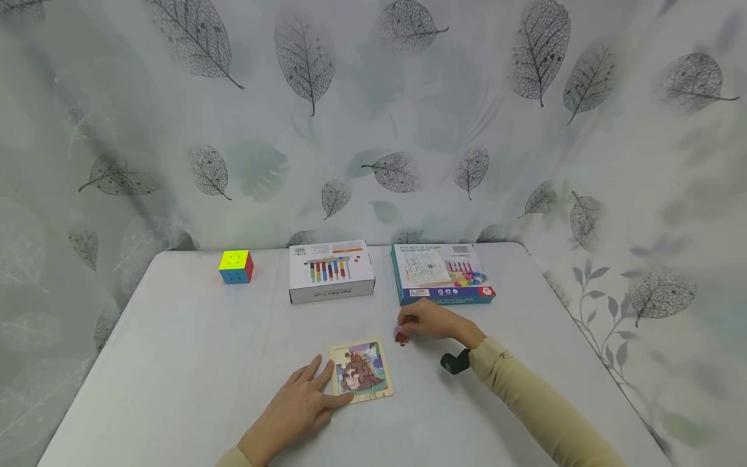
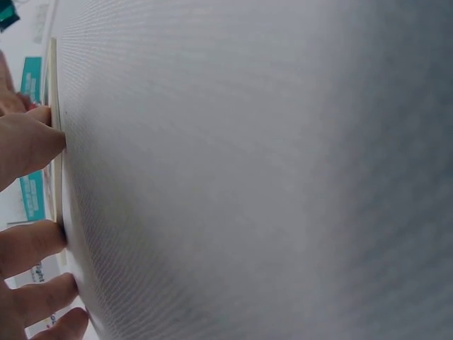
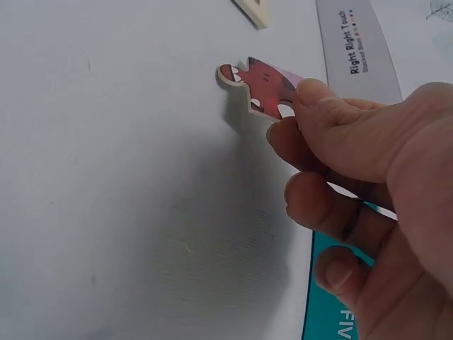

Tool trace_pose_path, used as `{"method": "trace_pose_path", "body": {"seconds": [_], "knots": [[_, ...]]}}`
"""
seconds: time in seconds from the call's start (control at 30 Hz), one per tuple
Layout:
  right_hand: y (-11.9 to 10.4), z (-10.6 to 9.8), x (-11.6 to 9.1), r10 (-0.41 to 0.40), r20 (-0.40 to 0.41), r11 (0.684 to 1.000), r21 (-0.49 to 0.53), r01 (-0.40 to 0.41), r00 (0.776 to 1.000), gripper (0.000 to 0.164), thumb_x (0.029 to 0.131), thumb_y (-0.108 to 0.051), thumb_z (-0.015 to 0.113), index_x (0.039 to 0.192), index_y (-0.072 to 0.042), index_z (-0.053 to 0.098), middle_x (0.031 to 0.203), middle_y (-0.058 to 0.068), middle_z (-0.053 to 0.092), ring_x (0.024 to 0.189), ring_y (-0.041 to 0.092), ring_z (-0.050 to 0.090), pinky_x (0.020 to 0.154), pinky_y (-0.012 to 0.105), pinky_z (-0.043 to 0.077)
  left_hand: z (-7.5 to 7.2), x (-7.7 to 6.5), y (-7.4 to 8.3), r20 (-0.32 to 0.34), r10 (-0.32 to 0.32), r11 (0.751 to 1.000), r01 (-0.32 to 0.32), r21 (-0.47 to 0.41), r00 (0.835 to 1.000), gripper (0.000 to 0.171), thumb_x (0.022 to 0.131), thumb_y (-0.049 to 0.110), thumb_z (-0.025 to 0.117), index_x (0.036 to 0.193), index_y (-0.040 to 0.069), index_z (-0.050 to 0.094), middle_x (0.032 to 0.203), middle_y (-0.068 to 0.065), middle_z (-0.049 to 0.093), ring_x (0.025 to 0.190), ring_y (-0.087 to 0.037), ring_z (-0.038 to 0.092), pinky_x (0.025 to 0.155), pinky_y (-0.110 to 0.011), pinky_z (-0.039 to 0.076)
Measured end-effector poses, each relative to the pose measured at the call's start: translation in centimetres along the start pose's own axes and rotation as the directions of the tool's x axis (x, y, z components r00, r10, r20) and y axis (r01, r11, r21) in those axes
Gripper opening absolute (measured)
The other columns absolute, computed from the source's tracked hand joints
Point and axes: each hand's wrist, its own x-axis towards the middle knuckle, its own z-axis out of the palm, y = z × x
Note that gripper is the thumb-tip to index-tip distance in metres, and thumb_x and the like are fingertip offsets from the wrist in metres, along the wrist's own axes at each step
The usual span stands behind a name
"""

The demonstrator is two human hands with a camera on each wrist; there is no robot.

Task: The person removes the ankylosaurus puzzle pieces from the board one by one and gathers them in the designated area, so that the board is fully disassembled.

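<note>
A square wooden jigsaw board (image 1: 379, 393) lies on the white table, with several brown and coloured pieces fitted in it. Its upper left part shows bare wood. My left hand (image 1: 297, 403) rests against the board's left side, fingers spread, thumb at the near edge. The left wrist view shows the board edge (image 2: 54, 78) beside the thumb and fingers. To the right of the board, my right hand (image 1: 434, 322) pinches a red-brown puzzle piece (image 3: 267, 86) between thumb and index finger. That piece has white teeth and a purple corner; its other fingers curl loosely below.
A white box (image 1: 332, 292) and a teal-edged box (image 1: 446, 295) stand at the back, the latter just beyond my right hand. A puzzle cube (image 1: 236, 267) sits at the back left. Near the right cuff is a dark green object (image 1: 454, 362). Leaf-print cloth (image 1: 373, 130) hangs behind the table.
</note>
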Motion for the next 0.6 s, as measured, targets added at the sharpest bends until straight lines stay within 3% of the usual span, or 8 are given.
{"method": "trace_pose_path", "body": {"seconds": [0.6], "knots": [[-0.2, 1.2, 0.2, 0.085, 0.032, 0.995, -0.06, -0.083, 0.996, 0.011, 0.099, -0.02, 0.062, 0.105, -0.015, 0.071, 0.099, -0.004, 0.067, 0.086, 0.005, 0.056, 0.084, 0.024, 0.054, -0.2, 0.1, 0.0, -0.015, -0.001, 1.0, 0.001, 0.002, 1.0, 0.035, 0.092, 0.025, 0.068, 0.122, 0.044, 0.071, 0.143, -0.021, 0.059, 0.136, -0.049, 0.05, 0.106, -0.056, 0.048]]}}
